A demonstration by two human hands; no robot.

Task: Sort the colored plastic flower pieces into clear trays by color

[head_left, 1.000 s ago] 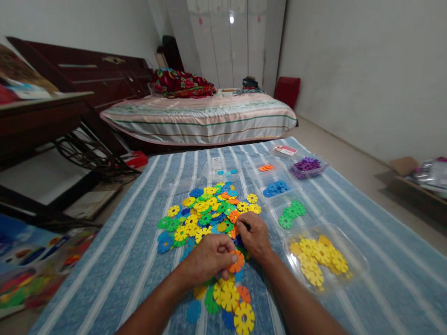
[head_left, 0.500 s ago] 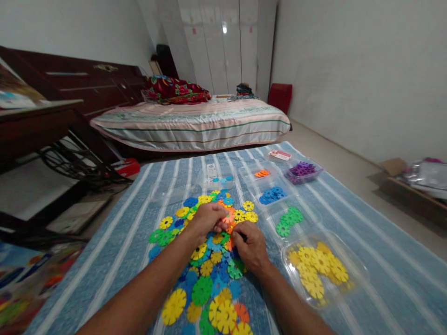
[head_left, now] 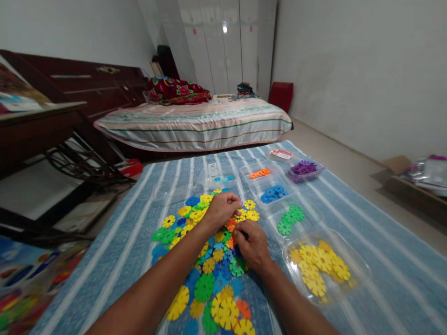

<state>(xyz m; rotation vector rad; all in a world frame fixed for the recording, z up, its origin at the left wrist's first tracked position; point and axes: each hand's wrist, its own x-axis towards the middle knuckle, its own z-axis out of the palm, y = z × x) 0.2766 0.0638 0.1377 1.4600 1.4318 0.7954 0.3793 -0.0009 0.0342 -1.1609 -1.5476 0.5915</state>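
Left hand (head_left: 224, 208) has moved further from body since half second ago, now over far part of disc pile (head_left: 209, 251); right hand (head_left: 252, 244) almost same place. Two hands, one pile of mixed snowflake discs on striped cloth (head_left: 349, 204). Beside pile, clear trays: yellow tray (head_left: 359, 265), green tray (head_left: 314, 209), blue tray (head_left: 258, 188), orange tray (head_left: 244, 170), purple tray (head_left: 319, 165). Left fingers curled together, what they pinch cannot tell. Right fingers closed at orange disc (head_left: 231, 225), knuckles up.
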